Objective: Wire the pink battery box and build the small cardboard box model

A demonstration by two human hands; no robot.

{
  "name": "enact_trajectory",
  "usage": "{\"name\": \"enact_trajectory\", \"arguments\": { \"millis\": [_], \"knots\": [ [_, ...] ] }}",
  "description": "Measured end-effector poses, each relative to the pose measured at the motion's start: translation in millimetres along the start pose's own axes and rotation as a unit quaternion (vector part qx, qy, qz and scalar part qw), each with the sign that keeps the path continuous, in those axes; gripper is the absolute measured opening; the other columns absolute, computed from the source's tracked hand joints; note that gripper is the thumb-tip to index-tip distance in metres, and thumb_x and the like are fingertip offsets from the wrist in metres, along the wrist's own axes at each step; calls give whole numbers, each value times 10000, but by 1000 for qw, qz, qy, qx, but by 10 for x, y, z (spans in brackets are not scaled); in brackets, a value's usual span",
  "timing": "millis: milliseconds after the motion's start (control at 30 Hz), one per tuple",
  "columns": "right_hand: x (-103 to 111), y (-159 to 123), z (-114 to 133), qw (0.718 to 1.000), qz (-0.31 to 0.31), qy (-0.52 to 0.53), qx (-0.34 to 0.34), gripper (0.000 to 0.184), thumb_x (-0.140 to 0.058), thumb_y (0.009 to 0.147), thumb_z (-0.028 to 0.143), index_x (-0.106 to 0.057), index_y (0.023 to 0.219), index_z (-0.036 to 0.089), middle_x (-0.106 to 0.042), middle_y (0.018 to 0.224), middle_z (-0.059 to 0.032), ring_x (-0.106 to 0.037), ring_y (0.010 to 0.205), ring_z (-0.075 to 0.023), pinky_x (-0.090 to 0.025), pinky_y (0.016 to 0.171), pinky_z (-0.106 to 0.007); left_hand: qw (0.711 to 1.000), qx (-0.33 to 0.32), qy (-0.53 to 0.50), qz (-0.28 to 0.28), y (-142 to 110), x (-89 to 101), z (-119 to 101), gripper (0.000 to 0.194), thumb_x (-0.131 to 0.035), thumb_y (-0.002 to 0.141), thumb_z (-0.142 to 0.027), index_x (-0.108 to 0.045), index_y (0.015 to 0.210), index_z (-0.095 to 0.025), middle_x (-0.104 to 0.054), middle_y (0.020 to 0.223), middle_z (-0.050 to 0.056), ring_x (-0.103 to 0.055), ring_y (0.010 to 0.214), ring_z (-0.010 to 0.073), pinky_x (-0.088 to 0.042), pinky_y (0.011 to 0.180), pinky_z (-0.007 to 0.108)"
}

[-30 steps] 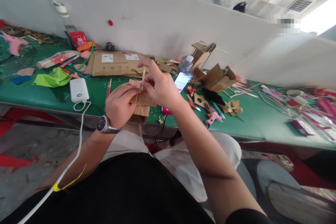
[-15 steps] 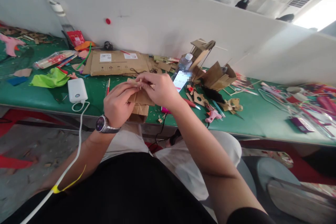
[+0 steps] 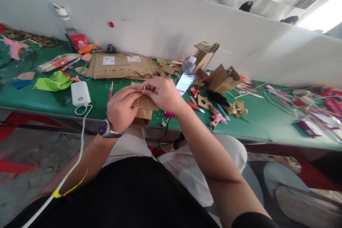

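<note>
Green tabletop (image 3: 262, 124) meets pale wall (image 3: 149, 21) beyond the cardboard box (image 3: 143, 114)

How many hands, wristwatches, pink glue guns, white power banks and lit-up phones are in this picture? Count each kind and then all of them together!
Hands: 2 (left hand, right hand)
Wristwatches: 1 (silver wristwatch)
Pink glue guns: 2 (far-left glue gun, right-side glue gun)
White power banks: 1 (power bank)
Lit-up phones: 1 (phone)
Total: 7
</note>
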State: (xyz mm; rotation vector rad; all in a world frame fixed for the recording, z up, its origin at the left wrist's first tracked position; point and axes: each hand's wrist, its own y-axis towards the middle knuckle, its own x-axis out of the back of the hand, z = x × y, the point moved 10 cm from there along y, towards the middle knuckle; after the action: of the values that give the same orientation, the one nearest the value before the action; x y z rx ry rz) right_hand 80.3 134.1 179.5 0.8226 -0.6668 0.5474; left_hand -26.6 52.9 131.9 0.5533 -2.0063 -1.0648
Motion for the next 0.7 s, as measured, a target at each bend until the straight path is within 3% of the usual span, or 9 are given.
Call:
{"name": "enact_trajectory", "arguments": {
  "millis": [100, 200, 500, 600, 700],
  "knots": [
    [44, -24, -5, 1000, -10, 4, -8, 124, -669, 932, 146, -787, 945, 181, -773, 881, -17, -657, 828, -156, -473, 796, -281, 1000, -11, -8, -4, -5, 0, -29, 467, -598, 826, 59, -783, 1128, -246, -808, 1155, 52, -731, 1227, 254, -587, 1109, 437],
    [237, 31, 39, 996, -75, 42, -11, 113, -663, 964, 197, -768, 1002, 173, -747, 854, -14, -630, 748, -135, -502, 742, -278, 1000, -10, -6, 3, -11, -13, -27, 530, -579, 782, 84, -775, 1138, -257, -808, 1157, 45, -727, 1244, 264, -596, 1098, 454],
    [897, 91, 194, 961, -259, 91, 25, 381, -473, 1095, 569, -667, 1170, 249, -642, 928, -30, -666, 779, -136, -575, 723, -286, 1000, -14, -1, -10, -14, 7, -22, 630, -532, 724, 117, -764, 1160, -274, -806, 1151, 32, -732, 1241, 264, -605, 1085, 452],
    [873, 64, 143, 959, -263, 100, 27, 420, -455, 1091, 604, -641, 1256, 266, -642, 957, -29, -649, 757, -124, -557, 684, -266, 1000, -16, -5, -11, -7, 7, -36, 624, -544, 722, 117, -765, 1162, -268, -804, 1151, 40, -730, 1243, 269, -602, 1090, 453],
    [604, 94, 92, 979, -183, 93, 13, 415, -566, 1060, 572, -649, 1293, 238, -667, 944, -26, -625, 752, -120, -533, 672, -257, 1000, -11, -5, -9, 0, 3, -34, 623, -549, 719, 118, -768, 1159, -265, -803, 1150, 43, -729, 1243, 273, -601, 1089, 457]
  ]
}}
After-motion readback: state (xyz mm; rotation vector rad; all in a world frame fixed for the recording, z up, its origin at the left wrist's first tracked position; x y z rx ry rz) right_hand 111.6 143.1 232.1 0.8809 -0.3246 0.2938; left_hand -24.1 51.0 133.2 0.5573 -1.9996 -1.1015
